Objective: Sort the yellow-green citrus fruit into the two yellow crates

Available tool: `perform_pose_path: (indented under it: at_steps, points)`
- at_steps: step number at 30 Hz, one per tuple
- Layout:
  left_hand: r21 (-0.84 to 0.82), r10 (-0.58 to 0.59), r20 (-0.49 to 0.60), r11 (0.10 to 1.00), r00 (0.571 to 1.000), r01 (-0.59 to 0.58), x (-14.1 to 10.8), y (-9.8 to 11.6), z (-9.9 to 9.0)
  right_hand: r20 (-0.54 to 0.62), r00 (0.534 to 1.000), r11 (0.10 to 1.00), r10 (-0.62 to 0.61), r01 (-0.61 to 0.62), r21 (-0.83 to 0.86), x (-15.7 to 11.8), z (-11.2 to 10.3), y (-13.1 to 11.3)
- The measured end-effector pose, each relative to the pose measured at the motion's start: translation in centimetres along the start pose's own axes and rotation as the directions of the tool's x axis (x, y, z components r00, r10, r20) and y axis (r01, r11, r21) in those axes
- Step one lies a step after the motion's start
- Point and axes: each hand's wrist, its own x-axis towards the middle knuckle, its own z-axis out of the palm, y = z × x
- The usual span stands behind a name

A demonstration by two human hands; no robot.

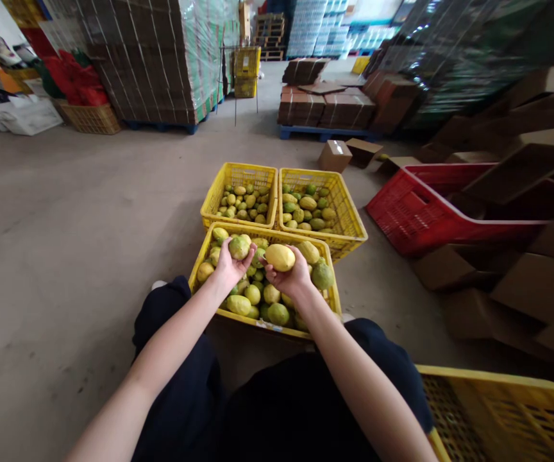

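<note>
My left hand [235, 262] is closed round a greenish-yellow lemon [239, 248], palm up, over the near yellow crate [263, 325]. Close beside it, my right hand [291, 274] grips a larger, smooth yellow lemon [280, 257]. Beneath both hands the near crate is full of green and yellow lemons [238, 305] of mixed sizes. Beyond it stand two more yellow crates side by side: the far left crate [203, 209] holds smaller fruit [242, 204], and the far right crate [354, 221] holds larger green and yellow fruit [307, 203].
A red crate [397, 221] with cardboard inside stands at right, among heaped cardboard boxes [537, 289]. Another yellow crate [498, 375] is at lower right. Behind are a small carton [335, 156], flattened cardboard on a blue pallet [325, 133] and a tall wrapped stack [147, 64].
</note>
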Motion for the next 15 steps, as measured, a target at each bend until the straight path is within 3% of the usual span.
perform_pose_path:
  at_steps: [6, 10, 15]
  points:
    - [0.054, -0.032, -0.004, 0.998, 0.999, 0.032, -0.1, 0.2, -0.4, -0.024, 0.999, 0.999, -0.024, 0.024, 0.022, -0.1, 0.1, -0.1]
    - [0.036, 0.007, -0.029, 0.999, 1.000, -0.006, -0.2, 0.3, -0.2, -0.069, 0.997, 0.999, -0.036, 0.038, 0.024, -0.3, 0.4, -0.6]
    - [-0.002, 0.074, -0.001, 0.997, 0.997, -0.074, -0.1, 0.1, -0.2, -0.113, 0.974, 0.979, -0.198, 0.202, 0.028, 0.1, 0.3, -1.2]
